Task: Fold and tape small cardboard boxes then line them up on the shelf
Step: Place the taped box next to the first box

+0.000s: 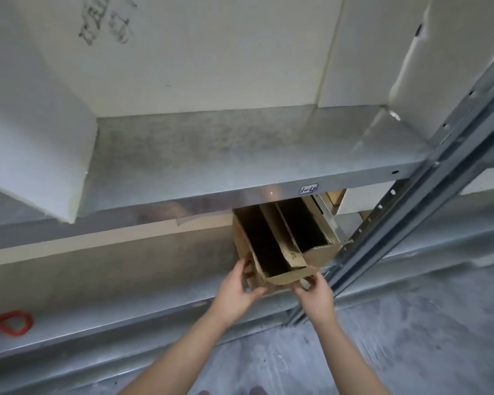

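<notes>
Two small open brown cardboard boxes stand side by side on the lower metal shelf point(154, 317), under the upper shelf point(240, 155). I hold the nearer box point(271, 252) at its front end. My left hand point(237, 283) grips its left front corner, fingers curled round the edge. My right hand point(314, 289) grips the right front corner from below. The second box point(311, 226) sits just right of it, touching, close to the rack's upright post.
A slanted metal upright point(428, 195) runs along the right. Large white cartons point(35, 132) stand on the upper shelf at left and back. A flat cardboard sheet point(106, 238) lies at the lower shelf's rear. Red scissors handles point(9, 323) rest at far left. Grey floor lies below.
</notes>
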A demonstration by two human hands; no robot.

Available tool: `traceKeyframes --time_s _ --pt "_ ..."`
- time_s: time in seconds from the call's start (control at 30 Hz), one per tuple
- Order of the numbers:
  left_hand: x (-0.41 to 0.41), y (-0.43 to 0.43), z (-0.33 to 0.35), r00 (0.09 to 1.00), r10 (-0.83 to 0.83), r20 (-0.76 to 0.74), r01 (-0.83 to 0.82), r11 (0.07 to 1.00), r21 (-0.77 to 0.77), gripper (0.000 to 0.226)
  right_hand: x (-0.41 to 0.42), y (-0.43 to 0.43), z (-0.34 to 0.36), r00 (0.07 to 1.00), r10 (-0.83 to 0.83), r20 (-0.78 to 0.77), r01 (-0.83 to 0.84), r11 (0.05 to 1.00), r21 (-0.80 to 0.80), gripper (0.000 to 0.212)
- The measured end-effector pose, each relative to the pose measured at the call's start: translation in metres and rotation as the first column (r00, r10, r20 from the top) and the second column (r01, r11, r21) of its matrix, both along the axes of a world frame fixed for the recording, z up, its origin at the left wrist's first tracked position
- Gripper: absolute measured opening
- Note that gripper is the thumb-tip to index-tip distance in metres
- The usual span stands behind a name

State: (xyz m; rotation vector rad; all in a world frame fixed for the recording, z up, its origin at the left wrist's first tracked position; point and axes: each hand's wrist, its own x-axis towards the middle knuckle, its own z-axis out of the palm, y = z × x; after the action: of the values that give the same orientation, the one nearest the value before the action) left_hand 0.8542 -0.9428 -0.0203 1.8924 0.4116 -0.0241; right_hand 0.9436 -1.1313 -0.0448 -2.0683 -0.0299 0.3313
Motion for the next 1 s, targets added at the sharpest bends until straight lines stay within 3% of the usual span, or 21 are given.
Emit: traceKeyframes --time_s 0.17,0.3,0.4,0.47,0.57,0.7,0.8,0.9,1.0 --pt "0.032 -0.020 0.006 0.990 0.141 0.015 -0.141 0.990 0.008 0.081 0.024 0.001 0.008 0.996 -0.088 -0.031 0.090 0.994 0.068 0.045" --pt "0.035 -0.019 0.011 0.996 0.091 0.002 -0.091 0.994 0.062 0.082 0.026 -0.006 0.011 0.999 -0.040 0.008 0.040 0.999 -0.002 0.044" --pt "0.019 -0.007 0.010 0.998 0.032 -0.048 -0.020 0.972 0.234 0.080 0.007 -0.014 0.014 0.999 0.031 0.042 -0.027 0.995 -0.095 0.059" --pt "0.002 0.004 0.007 0.994 -0.057 -0.091 0.093 0.887 0.453 0.077 -0.010 -0.020 0.014 0.992 0.094 0.084 -0.079 0.983 -0.168 0.070" --pt "-0.027 0.023 0.005 0.958 -0.223 -0.180 0.282 0.619 0.733 0.069 -0.040 -0.021 0.018 0.955 0.224 0.192 -0.155 0.934 -0.322 0.067" --pt "-0.069 0.054 0.010 0.925 -0.303 -0.228 0.334 0.369 0.867 0.065 -0.084 0.009 0.029 0.847 0.439 0.299 -0.252 0.827 -0.502 0.063" --pt "-0.114 0.089 0.018 0.941 -0.257 -0.222 0.296 0.299 0.907 0.066 -0.125 0.058 0.038 0.747 0.578 0.329 -0.307 0.738 -0.601 0.063" --pt "-0.178 0.136 0.027 0.960 -0.182 -0.213 0.263 0.321 0.910 0.066 -0.178 0.121 0.045 0.663 0.681 0.311 -0.359 0.654 -0.666 0.064" --pt "-0.248 0.188 0.033 0.971 -0.110 -0.210 0.235 0.332 0.913 0.066 -0.238 0.185 0.051 0.632 0.715 0.299 -0.395 0.629 -0.670 0.065"
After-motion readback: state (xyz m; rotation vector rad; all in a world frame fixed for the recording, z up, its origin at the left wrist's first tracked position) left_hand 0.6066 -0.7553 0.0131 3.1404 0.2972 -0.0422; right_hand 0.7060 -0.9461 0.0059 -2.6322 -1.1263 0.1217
